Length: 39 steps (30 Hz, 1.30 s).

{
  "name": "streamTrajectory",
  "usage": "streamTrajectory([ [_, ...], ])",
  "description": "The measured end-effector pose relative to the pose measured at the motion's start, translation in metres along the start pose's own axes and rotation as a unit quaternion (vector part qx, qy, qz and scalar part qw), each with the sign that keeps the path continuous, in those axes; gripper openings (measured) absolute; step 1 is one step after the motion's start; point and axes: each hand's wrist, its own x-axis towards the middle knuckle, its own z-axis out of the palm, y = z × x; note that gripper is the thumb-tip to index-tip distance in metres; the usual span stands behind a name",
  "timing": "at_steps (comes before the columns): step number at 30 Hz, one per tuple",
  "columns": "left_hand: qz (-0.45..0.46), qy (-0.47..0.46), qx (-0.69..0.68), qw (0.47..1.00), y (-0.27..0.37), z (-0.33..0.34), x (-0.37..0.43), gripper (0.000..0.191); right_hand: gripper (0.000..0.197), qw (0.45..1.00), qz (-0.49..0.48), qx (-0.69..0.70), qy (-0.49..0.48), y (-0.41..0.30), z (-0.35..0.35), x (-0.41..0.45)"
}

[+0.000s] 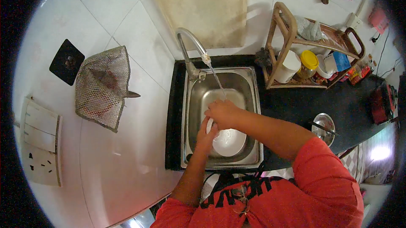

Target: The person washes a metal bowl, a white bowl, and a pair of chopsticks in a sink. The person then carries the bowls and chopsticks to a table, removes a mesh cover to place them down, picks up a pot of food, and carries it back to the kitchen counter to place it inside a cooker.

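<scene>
Water runs from a curved metal faucet (193, 39) into a stainless steel sink (187, 117). Over the basin, my left hand (206, 134) grips a small white object (209, 125), possibly the rim of a dish; its full shape is hidden by my fingers. My right hand (223, 114) lies against the same object from above, under the end of the water stream, its fingers bent. Below my hands a white bowl (230, 142) sits in the basin, with a wet, shiny inside.
On the black countertop (285, 104) at the right stand a brown two-tier rack (287, 42) with jars and packets, and a metal bowl (323, 125) with chopsticks across it. A mesh cloth (103, 85) hangs on the left wall. A pale board (206, 12) leans behind the faucet.
</scene>
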Motion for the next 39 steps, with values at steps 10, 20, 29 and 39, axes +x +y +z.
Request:
streamTrajectory([
  [10,0.084,-0.023,-0.055,0.995,0.001,-0.014,0.01,0.054,0.039,0.982,0.171,0.073,-0.042,0.079,0.065,0.017],
  [20,0.214,0.1,-0.057,0.97,-0.006,-0.007,0.017,0.052,0.038,0.331,0.33,0.884,0.03,0.005,0.111,-0.05],
  [29,0.117,-0.092,-0.114,0.982,0.013,-0.027,0.018,0.069,0.024,0.815,0.347,0.459,0.065,0.067,0.054,-0.037],
  [39,0.031,-0.124,0.191,0.973,0.038,-0.031,0.026,0.074,0.028,0.99,0.098,0.082,0.068,0.058,0.021,-0.002],
])
